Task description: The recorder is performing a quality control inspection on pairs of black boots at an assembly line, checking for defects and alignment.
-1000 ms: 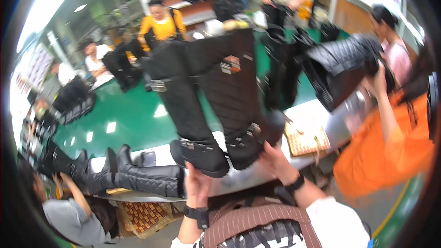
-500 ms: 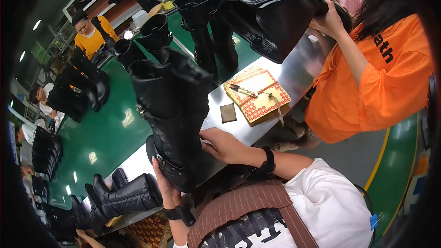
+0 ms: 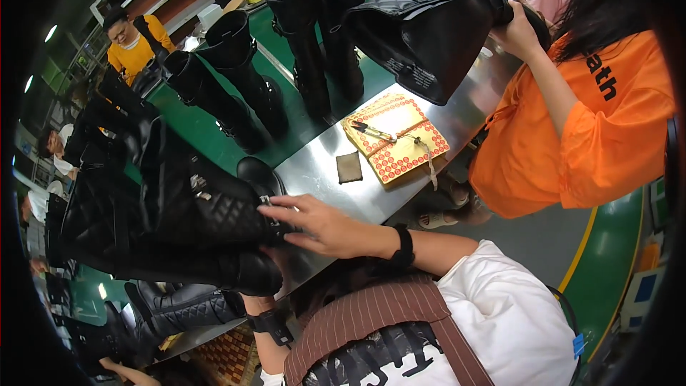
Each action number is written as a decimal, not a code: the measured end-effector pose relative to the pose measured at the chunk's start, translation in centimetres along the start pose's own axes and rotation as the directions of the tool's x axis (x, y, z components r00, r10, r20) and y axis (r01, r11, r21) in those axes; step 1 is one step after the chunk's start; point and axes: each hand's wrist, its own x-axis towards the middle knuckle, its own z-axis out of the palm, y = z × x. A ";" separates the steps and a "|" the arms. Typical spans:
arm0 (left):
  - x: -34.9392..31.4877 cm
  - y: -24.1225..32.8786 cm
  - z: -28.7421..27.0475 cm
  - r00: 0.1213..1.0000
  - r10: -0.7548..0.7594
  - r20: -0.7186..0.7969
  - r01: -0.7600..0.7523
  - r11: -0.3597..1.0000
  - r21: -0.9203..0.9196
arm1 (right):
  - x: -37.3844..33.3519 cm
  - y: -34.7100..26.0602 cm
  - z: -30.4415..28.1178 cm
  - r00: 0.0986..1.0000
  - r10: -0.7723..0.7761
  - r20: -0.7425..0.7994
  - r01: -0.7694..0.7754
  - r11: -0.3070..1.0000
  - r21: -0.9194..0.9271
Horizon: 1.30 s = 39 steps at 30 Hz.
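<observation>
A pair of black quilted boots (image 3: 214, 218) leans over to the left, shafts to the left and toes toward the middle. My right hand (image 3: 321, 229) reaches over from the right with fingers apart, its fingertips touching the buckled ankle strap (image 3: 270, 209) of one boot. It grips nothing that I can see. My left hand (image 3: 255, 305) is under the nearer boot; only the wrist area with a black band shows, and its fingers are hidden.
Several upright black boots (image 3: 309, 64) stand on the green table (image 3: 196, 111). A yellow box (image 3: 400, 139) with pens and a small brown square (image 3: 349, 168) lie on the metal edge. At the right, a person in orange (image 3: 572, 143) holds another boot (image 3: 436, 36).
The pair of boots has swung from nearly upright to leaning far left. My right hand has moved left along with it, and the fingers of my left hand have gone out of sight.
</observation>
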 end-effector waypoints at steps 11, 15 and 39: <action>1.5 -1.6 -0.7 0.998 -0.020 0.066 0.020 1.000 0.005 | -3.5 1.5 -3.1 0.963 0.175 -0.204 -0.203 0.971 -0.125; 1.5 -1.5 -0.4 0.997 -0.052 0.051 0.052 0.999 0.004 | -7.6 5.7 -11.2 0.700 0.360 -0.617 -0.694 0.546 -0.469; -0.5 -0.5 -1.0 0.972 0.133 -0.196 -0.133 0.991 0.011 | -10.2 8.8 -12.7 0.802 0.379 -0.462 -0.580 0.680 -0.448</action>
